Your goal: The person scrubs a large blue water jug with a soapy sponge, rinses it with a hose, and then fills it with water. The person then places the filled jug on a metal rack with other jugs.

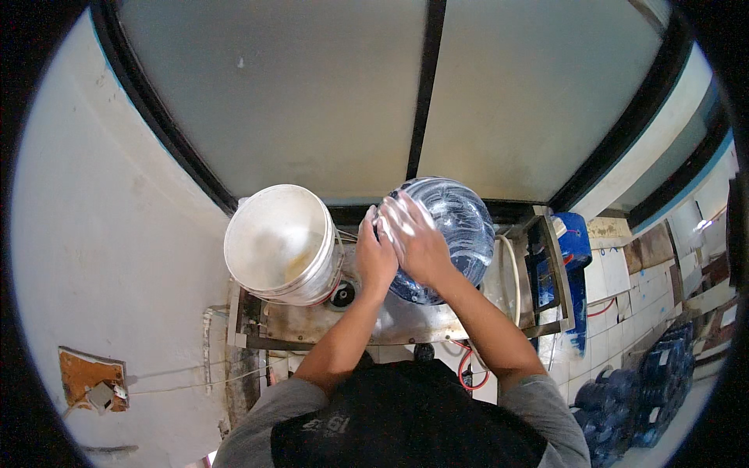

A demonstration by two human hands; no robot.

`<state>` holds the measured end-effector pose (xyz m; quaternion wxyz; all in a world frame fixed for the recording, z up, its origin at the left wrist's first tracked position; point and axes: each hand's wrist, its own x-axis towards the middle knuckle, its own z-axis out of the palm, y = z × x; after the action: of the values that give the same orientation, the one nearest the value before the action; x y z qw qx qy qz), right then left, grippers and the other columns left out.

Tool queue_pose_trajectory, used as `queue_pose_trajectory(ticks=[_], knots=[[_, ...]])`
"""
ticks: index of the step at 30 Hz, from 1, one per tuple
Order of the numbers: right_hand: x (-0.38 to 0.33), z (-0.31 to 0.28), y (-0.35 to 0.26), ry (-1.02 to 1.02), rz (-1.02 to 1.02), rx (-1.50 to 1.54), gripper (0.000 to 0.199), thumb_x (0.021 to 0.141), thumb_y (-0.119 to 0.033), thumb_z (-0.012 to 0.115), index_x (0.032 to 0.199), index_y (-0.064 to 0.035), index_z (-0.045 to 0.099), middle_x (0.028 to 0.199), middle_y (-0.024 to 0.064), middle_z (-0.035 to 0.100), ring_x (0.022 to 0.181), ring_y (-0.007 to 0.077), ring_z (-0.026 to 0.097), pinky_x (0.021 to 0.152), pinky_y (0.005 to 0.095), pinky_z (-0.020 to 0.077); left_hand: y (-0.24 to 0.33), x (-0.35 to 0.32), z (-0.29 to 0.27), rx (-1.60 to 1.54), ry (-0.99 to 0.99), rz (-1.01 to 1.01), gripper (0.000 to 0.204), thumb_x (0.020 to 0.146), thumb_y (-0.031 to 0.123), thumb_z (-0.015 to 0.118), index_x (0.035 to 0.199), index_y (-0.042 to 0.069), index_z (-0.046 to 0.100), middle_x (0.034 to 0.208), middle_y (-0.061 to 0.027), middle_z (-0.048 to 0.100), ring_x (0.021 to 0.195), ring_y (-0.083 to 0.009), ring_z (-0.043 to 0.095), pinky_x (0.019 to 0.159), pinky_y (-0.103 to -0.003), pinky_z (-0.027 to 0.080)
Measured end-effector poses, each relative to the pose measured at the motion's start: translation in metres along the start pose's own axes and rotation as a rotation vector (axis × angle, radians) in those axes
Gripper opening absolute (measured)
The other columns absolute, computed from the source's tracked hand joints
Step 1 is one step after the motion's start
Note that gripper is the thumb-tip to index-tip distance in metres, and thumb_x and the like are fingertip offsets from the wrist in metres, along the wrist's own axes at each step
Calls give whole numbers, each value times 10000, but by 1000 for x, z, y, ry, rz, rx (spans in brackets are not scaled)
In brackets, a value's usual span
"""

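Note:
A large, clear-blue round water jug [460,226] rests on the metal stand, streaked with white suds over its ribbed surface. Both my hands are together at its left side, with white foam on the fingers. My right hand [416,243] lies over the jug's upper left with its fingers stretched out. My left hand [376,253] is against the right one, fingers extended and pointing away from me. Part of the left fingers is covered by the right hand, and whatever may be under the palms is hidden. Left of the hands stands a white bucket [275,242], its inside stained brownish.
The metal stand [312,324] has a raised frame at its right end. A pale hose [511,273] curves beside the jug. Frosted panels [312,93] rise behind. Several blue jugs [616,398] stand on the tiled floor at lower right; a red hose [470,374] hangs near me.

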<state>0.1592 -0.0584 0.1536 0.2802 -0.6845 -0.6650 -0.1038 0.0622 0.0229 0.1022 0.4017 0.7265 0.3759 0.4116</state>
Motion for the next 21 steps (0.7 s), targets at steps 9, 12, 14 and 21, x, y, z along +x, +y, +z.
queue_pose_trajectory(ticks=[9,12,14,21], knots=[[29,-22,57,-14,596,-351,363,1005,-236,529,1276,-38,665,1321,210,648,1256,420,571,1095,513,443,20,-2,14,7,-50,112,402,1046,98,449,1414,-50,510,1366,-301,593,1280,-461,563,1100,-475,434],[23,-7,36,43,-134,-270,386,985,-286,552,1271,-56,673,1318,221,643,1272,394,579,1091,517,461,2,1,8,-20,-11,140,405,1015,45,453,1400,-63,519,1348,-313,601,1260,-465,577,1092,-481,442],[16,-16,40,70,-32,-301,410,999,-303,519,1282,-47,667,1316,260,629,1266,410,593,1084,549,465,-6,1,1,-63,0,100,414,998,25,456,1397,-68,518,1345,-317,602,1247,-466,587,1085,-480,450],[57,-24,51,-198,422,-319,374,977,-340,540,1104,-37,717,1081,241,716,984,457,676,856,544,534,3,0,4,-28,-46,117,453,967,-15,456,1416,-56,496,1364,-320,591,1272,-470,573,1100,-472,443]])
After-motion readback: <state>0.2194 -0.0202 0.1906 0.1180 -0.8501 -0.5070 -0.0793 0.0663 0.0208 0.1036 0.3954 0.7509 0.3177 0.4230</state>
